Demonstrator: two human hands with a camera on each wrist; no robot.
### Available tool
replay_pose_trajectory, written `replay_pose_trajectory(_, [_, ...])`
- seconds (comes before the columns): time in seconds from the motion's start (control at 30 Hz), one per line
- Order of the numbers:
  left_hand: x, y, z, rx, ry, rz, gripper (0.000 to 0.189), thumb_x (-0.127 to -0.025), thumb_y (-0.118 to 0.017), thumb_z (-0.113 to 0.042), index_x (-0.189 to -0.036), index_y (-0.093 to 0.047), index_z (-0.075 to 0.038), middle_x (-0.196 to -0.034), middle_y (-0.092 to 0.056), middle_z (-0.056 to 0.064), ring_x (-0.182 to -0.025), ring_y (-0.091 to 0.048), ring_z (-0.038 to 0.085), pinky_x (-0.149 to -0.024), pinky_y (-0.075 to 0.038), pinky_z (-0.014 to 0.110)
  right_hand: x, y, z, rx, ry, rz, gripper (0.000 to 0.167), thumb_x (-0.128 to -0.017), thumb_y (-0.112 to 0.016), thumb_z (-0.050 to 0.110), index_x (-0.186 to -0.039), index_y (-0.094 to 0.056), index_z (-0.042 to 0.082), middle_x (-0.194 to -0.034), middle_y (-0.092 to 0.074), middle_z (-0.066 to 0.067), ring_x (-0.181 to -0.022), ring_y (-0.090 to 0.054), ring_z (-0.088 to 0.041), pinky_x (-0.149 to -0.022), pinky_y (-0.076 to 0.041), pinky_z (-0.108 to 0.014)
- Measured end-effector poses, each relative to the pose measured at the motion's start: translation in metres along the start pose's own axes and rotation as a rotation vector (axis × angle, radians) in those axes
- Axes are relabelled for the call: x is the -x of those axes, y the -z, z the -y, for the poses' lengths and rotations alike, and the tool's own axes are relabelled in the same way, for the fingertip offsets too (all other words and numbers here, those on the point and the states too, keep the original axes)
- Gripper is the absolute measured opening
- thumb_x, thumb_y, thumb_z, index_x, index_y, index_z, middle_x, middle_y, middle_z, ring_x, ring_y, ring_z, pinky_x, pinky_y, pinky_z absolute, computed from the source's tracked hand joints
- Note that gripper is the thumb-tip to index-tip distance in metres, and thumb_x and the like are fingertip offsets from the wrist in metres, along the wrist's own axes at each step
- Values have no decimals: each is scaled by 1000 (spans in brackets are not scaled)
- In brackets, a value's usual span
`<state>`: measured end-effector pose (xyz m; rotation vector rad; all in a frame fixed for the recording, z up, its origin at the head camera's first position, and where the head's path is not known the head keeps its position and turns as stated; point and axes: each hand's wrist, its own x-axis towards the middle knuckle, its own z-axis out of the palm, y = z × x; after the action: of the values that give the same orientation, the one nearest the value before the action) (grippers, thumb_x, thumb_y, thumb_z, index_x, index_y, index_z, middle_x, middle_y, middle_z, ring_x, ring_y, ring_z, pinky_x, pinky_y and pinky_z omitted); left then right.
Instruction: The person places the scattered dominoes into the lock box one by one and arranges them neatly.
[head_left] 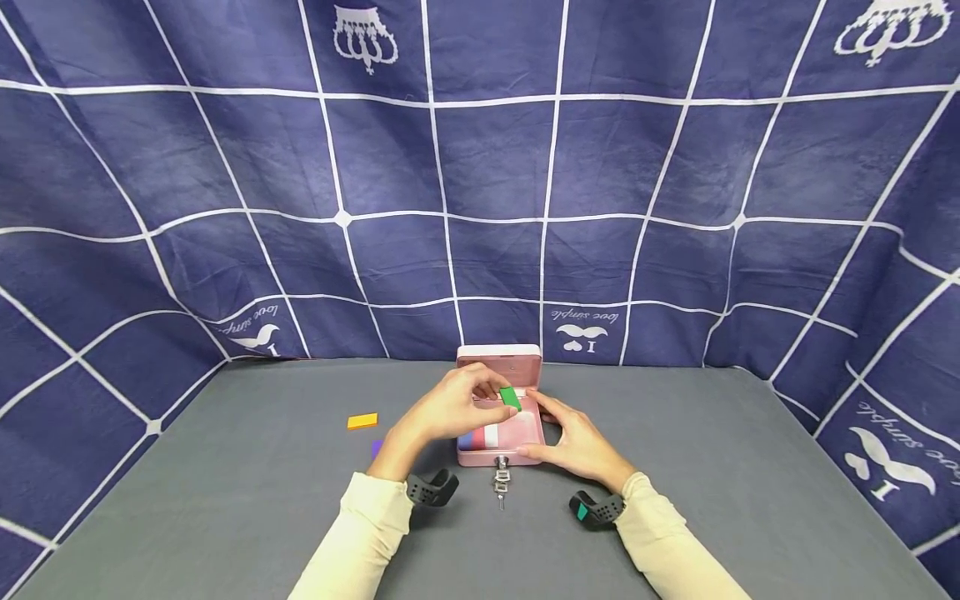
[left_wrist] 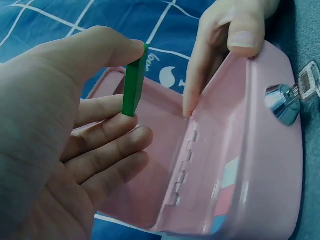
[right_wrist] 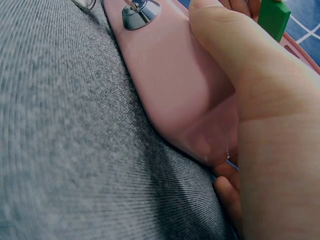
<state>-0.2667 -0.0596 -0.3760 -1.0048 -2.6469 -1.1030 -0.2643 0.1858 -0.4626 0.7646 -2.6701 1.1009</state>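
Observation:
My left hand [head_left: 453,404] pinches a green block [head_left: 511,398], thin and rectangular, between thumb and fingertips. It is held over a pink metal lock box [head_left: 522,431] whose lid [head_left: 510,367] stands raised at the back. At the box's right side, my right hand [head_left: 576,443] grips the wall, thumb on the front rim and fingers along the side. Inside, to the left, lie flat pieces in white, pinkish red and blue, the pink one [left_wrist: 225,200] between the others. From the front lock [left_wrist: 282,104] hangs a set of keys [head_left: 501,482].
On the grey table [head_left: 262,483] to the left of the box lies an orange block [head_left: 363,421]. A purple block [head_left: 377,448] shows partly behind the left wrist. A blue curtain [head_left: 495,167] with white lines hangs behind the table and around its sides.

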Motion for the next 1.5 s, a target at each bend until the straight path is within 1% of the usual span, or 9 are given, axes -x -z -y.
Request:
replay_pose_trajectory(0.27, [-4,-15,5,-52,-41,20,32,-82,-80,-25,-109,-73,-11,-99,-68,4,-93,-66,16,-84,-53,27,-1,-1,1,-18,1,6,90,-77,-81,54,-153,-41,24,-152,-50,-2,-129,-59,-20,-109,-45,-47])
replay_pose_trajectory(0.37, [-6,-21,6,-71,-64,24,33,-82,-80,-24,-110,-72,-9,-100,-69,5,-93,-66,17,-85,-54,29,-1,-1,1,-18,6,10,90,-78,-81,53,-153,-41,24,-153,-49,-2,-130,-58,-20,-110,-44,-47])
replay_pose_trajectory(0.57, [-9,-29,7,-113,-81,17,35,-81,-81,-24,-110,-72,-6,-101,-70,8,-94,-66,20,-85,-54,32,-1,0,0,-17,-1,11,89,-78,-80,53,-153,-41,24,-153,-49,-3,-131,-58,-21,-110,-44,-48])
replay_pose_trajectory(0.73, [-10,-36,11,-137,-105,49,35,-80,-82,-23,-107,-72,-4,-97,-70,11,-89,-67,22,-80,-54,27,-2,1,0,-20,-4,11,90,-78,-80,52,-153,-41,21,-151,-51,-4,-134,-55,-23,-111,-43,-48])
replay_pose_trajectory(0.9, [-13,-43,10,-93,-81,100,31,-81,-79,-16,-109,-71,-3,-100,-71,12,-94,-68,25,-85,-55,31,-2,1,0,-11,9,4,90,-78,-81,51,-153,-42,20,-150,-53,-4,-133,-56,-22,-111,-44,-47])
replay_pose_trajectory(1.0, [-16,-47,10,-78,-83,127,29,-81,-78,-11,-108,-72,-3,-101,-73,11,-96,-70,25,-89,-54,32,-2,1,0,-19,18,8,90,-78,-81,50,-153,-42,20,-150,-53,-4,-132,-57,-21,-110,-44,-47])
replay_pose_trajectory(1.13, [-18,-52,9,-78,-83,149,27,-82,-78,-8,-108,-72,-3,-99,-76,9,-95,-71,23,-89,-54,31,-2,0,0,-23,11,7,89,-78,-81,51,-153,-42,22,-151,-52,-3,-131,-57,-22,-109,-44,-48])
replay_pose_trajectory(1.33, [-16,-54,7,-127,-64,152,28,-84,-77,-11,-111,-72,-5,-105,-74,7,-101,-69,21,-93,-53,30,-2,-1,-1,-10,11,1,89,-78,-81,51,-153,-42,22,-150,-52,-3,-129,-58,-21,-109,-45,-47])
replay_pose_trajectory(1.5, [-16,-54,6,-153,-84,141,27,-83,-78,-12,-110,-74,-7,-108,-75,5,-104,-68,20,-95,-51,31,-2,-2,-2,-1,32,-7,89,-79,-81,49,-153,-42,21,-148,-55,-3,-129,-58,-21,-108,-46,-46])
